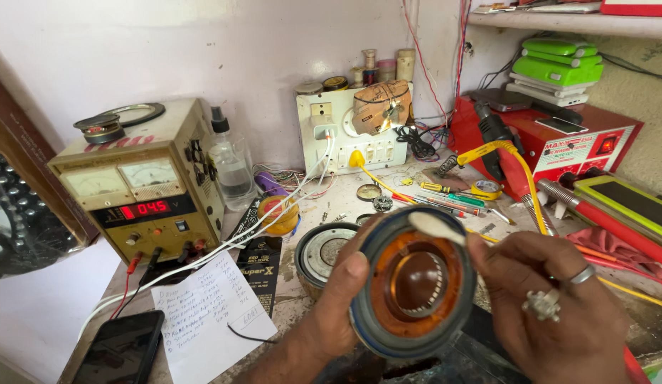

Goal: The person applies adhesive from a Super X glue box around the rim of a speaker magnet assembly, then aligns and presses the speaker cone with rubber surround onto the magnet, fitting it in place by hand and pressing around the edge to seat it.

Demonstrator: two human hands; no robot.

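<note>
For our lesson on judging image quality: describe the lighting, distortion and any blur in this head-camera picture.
Head view: soft daylight, no harsh shadows; wide-lens bending at the edges, where the power supply leans; the round speaker part in the left hand is sharp; the right hand and its pale stick are slightly soft.

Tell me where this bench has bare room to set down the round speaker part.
Little. One bare patch lies between the grey round magnet and the white socket board, near the small screws. The handwritten paper sheet is flat and unloaded. Around the red soldering station and scattered pens it is crowded.
</note>
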